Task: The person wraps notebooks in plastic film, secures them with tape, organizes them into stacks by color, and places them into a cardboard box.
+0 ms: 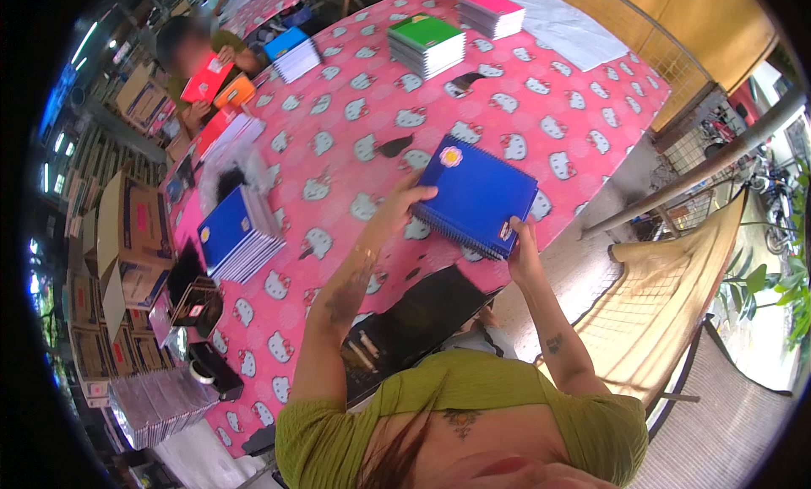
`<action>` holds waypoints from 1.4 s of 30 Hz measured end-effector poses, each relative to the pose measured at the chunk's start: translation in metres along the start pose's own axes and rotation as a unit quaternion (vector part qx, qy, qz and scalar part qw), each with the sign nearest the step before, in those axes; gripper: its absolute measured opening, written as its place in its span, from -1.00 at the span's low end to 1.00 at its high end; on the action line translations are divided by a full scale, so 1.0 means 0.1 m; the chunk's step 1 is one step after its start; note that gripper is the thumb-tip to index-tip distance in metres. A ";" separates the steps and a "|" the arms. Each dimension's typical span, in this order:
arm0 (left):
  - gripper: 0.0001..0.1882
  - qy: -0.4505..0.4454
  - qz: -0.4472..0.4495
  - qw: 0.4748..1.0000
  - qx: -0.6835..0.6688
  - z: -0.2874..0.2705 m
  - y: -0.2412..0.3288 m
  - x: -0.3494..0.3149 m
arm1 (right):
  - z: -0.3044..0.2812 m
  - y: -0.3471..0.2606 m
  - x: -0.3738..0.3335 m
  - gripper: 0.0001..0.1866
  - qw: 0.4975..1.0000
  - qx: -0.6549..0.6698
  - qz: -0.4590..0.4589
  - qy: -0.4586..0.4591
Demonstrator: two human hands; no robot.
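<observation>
Both my hands grip a small stack of blue spiral notebooks (480, 189) over the pink patterned table. My left hand (411, 198) is closed on the left side, its thumb on the top cover. At the near right corner, my right hand (525, 242) is closed round the edge, thumb up. The top cover bears a flower-shaped sticker at its far left corner and a small label close to my right thumb. The wire binding faces me. Left of my left forearm stands a taller stack of blue notebooks (228, 231).
Green notebooks (427, 35), pink notebooks (490, 9) and another blue stack (290, 46) stand on the table (338, 172). A co-worker (198, 62) holds a red notebook (205, 79) across at the left. A black board (414, 328) lies before me; cardboard boxes (139, 227) stand left.
</observation>
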State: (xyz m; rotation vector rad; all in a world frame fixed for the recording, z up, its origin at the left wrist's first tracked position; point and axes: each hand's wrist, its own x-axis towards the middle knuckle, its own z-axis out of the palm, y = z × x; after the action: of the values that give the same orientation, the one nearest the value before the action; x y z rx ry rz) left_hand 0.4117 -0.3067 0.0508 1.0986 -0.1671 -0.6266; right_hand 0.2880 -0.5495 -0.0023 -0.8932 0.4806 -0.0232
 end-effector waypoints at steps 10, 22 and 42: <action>-0.49 -0.065 -0.040 0.996 0.047 0.71 0.05 2.70 | -0.62 -1.27 1.59 -0.05 0.997 -0.010 -0.028 0.077; -0.56 -0.055 -0.091 0.993 0.060 0.54 0.16 3.93 | -0.70 -1.60 2.59 0.29 0.996 -0.054 0.016 0.072; -0.31 0.324 0.148 0.910 -0.212 1.82 -1.02 3.35 | -0.60 -2.85 3.65 0.03 0.843 -0.397 0.223 -0.288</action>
State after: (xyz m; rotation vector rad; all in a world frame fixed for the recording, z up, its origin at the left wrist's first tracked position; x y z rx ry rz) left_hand 0.5681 -0.6627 -0.0121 0.7834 0.3620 0.0059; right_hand 0.6398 -0.8535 0.0368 -1.5057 0.0970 0.9149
